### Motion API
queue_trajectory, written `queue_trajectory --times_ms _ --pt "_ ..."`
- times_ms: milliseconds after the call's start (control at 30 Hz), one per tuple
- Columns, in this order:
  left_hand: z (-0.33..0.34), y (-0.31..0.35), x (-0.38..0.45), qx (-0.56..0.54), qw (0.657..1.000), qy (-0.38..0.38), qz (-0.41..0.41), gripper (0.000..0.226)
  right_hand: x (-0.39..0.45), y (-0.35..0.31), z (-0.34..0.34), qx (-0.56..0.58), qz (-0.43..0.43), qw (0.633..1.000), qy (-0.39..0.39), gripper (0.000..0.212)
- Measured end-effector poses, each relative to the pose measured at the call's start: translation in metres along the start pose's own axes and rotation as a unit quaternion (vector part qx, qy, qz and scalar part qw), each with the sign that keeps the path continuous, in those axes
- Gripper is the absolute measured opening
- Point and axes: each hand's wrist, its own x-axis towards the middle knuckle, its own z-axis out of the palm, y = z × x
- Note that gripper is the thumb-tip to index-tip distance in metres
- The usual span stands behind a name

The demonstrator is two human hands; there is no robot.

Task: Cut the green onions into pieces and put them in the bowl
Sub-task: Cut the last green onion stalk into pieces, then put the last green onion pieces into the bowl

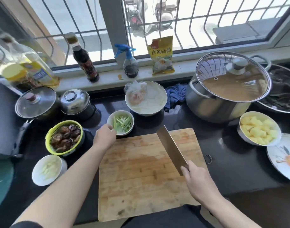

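Fingers [110, 128] of left hand [104, 137] bunched at near-left rim of small bowl [131, 127], hold unclear. Green onions [122, 123] lie cut inside. Right hand [196, 180] grips cleaver [171, 148] over bare cutting board [147, 175]. Transfer step looks nearly done; next: withdraw hand, set cleaver down.

The patterned plate [282, 159] is cut off by the right edge; the oil bottle [25, 63] is blurred.
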Motion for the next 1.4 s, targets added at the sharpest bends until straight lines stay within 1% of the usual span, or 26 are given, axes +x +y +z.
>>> queue_trajectory --times_ms 100,167,233,300,333,367,400,433,500,600,667,767,833,900,933,967,1000,1033,1067,1100,1133,1167,1200,1233,1300,1400 --pt "0.007 0.01 -0.003 -0.015 0.997 -0.071 0.016 0.035 -0.004 -0.005 0.005 -0.019 -0.003 1.0 0.001 0.026" --pt "0.013 0.015 -0.003 -0.078 0.99 -0.109 0.036 0.042 -0.007 -0.009 0.008 -0.023 -0.007 1.0 0.006 0.025" --pt "0.014 0.015 -0.003 -0.179 0.972 -0.147 0.045 0.044 -0.009 -0.012 0.008 -0.02 -0.01 1.0 0.012 0.024" --pt "0.01 0.008 0.0 -0.283 0.948 -0.141 0.037 0.041 -0.011 -0.014 0.008 -0.021 -0.013 1.0 0.01 0.024" --pt "0.008 0.002 0.001 -0.308 0.945 -0.106 0.034 0.038 -0.011 -0.015 0.008 -0.019 -0.015 1.0 0.01 0.023" --pt "0.006 -0.004 0.004 -0.299 0.952 -0.056 0.039 0.035 -0.012 -0.015 0.008 -0.017 -0.015 1.0 0.01 0.023" --pt "0.004 -0.01 0.006 -0.255 0.966 -0.011 0.049 0.032 -0.011 -0.016 0.008 -0.014 -0.016 1.0 0.009 0.022" --pt "0.003 -0.015 0.008 -0.192 0.979 0.01 0.069 0.033 -0.012 -0.017 0.008 -0.012 -0.015 1.0 0.008 0.023" --pt "0.007 -0.019 0.008 -0.054 0.991 -0.02 0.122 0.041 -0.01 -0.017 0.008 -0.01 -0.016 1.0 0.01 0.023" --pt "0.016 -0.015 0.006 0.098 0.974 -0.114 0.169 0.047 -0.008 -0.019 0.008 -0.004 -0.02 1.0 0.006 0.024" --pt "0.019 -0.009 0.009 0.144 0.965 -0.141 0.17 0.04 -0.006 -0.019 0.008 -0.004 -0.024 1.0 0.002 0.025" --pt "0.018 0.0 0.009 0.141 0.97 -0.137 0.144 0.037 -0.002 -0.019 0.005 -0.011 -0.026 1.0 0.004 0.027" --pt "0.018 -0.001 0.001 0.096 0.986 -0.061 0.122 0.04 0.001 -0.017 0.003 -0.02 -0.025 0.999 0.01 0.028" --pt "0.016 -0.009 -0.01 0.01 0.993 0.061 0.097 0.034 0.004 -0.013 0.001 -0.038 -0.035 0.998 0.019 0.029" --pt "0.018 -0.014 -0.013 -0.033 0.991 0.099 0.08 0.029 0.005 -0.008 0.001 -0.054 -0.042 0.997 0.026 0.029" --pt "0.019 -0.018 -0.015 -0.084 0.99 0.105 0.045 0.025 0.006 -0.003 0.002 -0.071 -0.054 0.995 0.035 0.028" --pt "0.022 -0.02 -0.015 -0.161 0.984 0.081 -0.012 0.027 0.007 0.003 0.004 -0.083 -0.08 0.992 0.05 0.024" --pt "0.024 -0.019 -0.014 -0.268 0.959 0.03 -0.085 0.032 0.007 0.009 0.004 -0.107 -0.111 0.986 0.065 0.016" --pt "0.026 -0.018 -0.014 -0.385 0.909 -0.031 -0.155 0.035 0.008 0.014 0.004 -0.147 -0.144 0.976 0.067 0.003" --pt "0.024 -0.014 -0.015 -0.477 0.85 -0.077 -0.209 0.034 0.011 0.019 0.003 -0.185 -0.163 0.967 0.061 0.017" --pt "0.024 -0.013 -0.017 -0.527 0.809 -0.1 -0.24 0.031 0.016 0.028 0.004 -0.224 -0.179 0.957 0.034 0.039" --pt "0.023 -0.012 -0.017 -0.541 0.797 -0.104 -0.248 0.028 0.024 0.034 0.005 -0.256 -0.196 0.946 0.018 0.058" --pt "0.024 -0.013 -0.017 -0.54 0.799 -0.102 -0.246 0.026 0.031 0.038 0.006 -0.288 -0.22 0.932 0.012 0.07" --pt "0.025 -0.013 -0.018 -0.537 0.802 -0.099 -0.241 0.025 0.036 0.04 0.008 -0.31 -0.238 0.92 0.005 0.073" --pt "0.025 -0.015 -0.023 -0.539 0.803 -0.094 -0.237 0.023 0.049 0.041 0.014 -0.33 -0.287 0.899 0.012 0.064" --pt "0.027 -0.026 -0.043 -0.536 0.806 -0.092 -0.236 0.024 0.06 0.032 0.027 -0.34 -0.317 0.885 0.014 0.064"
